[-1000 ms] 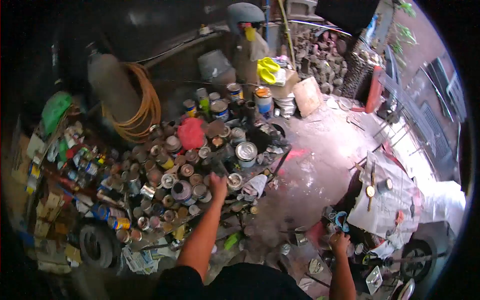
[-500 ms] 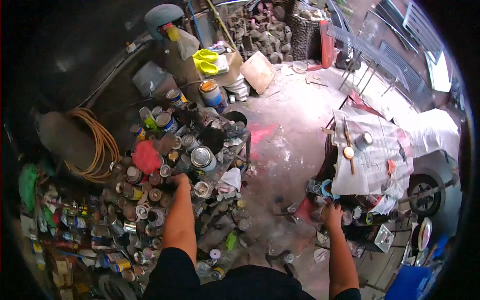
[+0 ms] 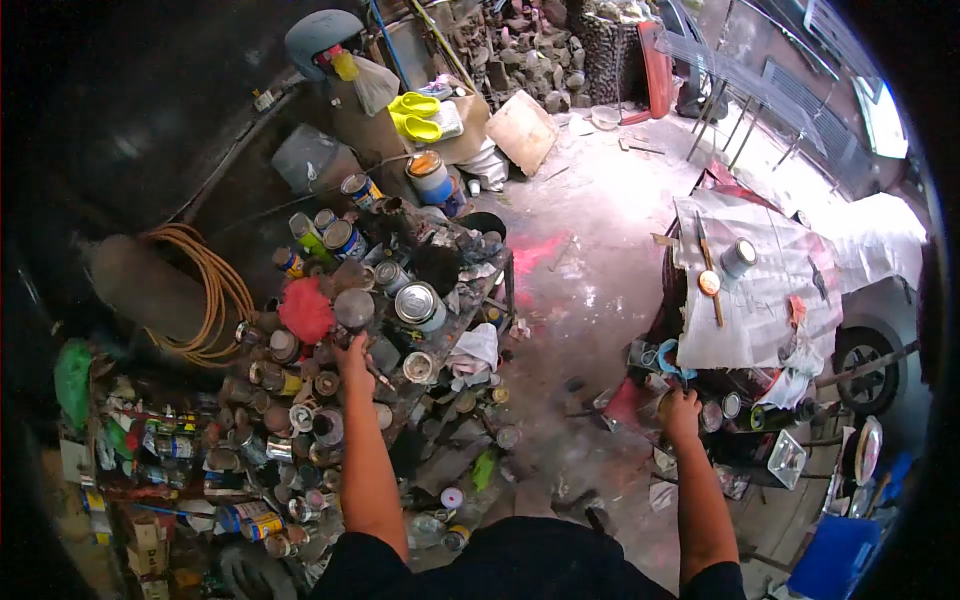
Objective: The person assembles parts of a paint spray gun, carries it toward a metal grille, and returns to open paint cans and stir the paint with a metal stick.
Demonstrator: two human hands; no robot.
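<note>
1. Left hand (image 3: pixel 355 362) is gripping what looks like a spray gun (image 3: pixel 354 308), fingers closing around it, near the red bundle (image 3: pixel 306 310) and crowded cans (image 3: pixel 328 428).
2. Right hand (image 3: pixel 680 414) is staying near the blue cup (image 3: pixel 668 357), fingers curling; cannot tell if holding anything.
3. Silver-lidded can (image 3: pixel 740 258) is standing on the white sheet (image 3: pixel 755 320).

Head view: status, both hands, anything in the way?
Left fingers closed on round-topped item. Right fingers near light-blue item, hold unclear. Red bundle and cans crowd left side.
</note>
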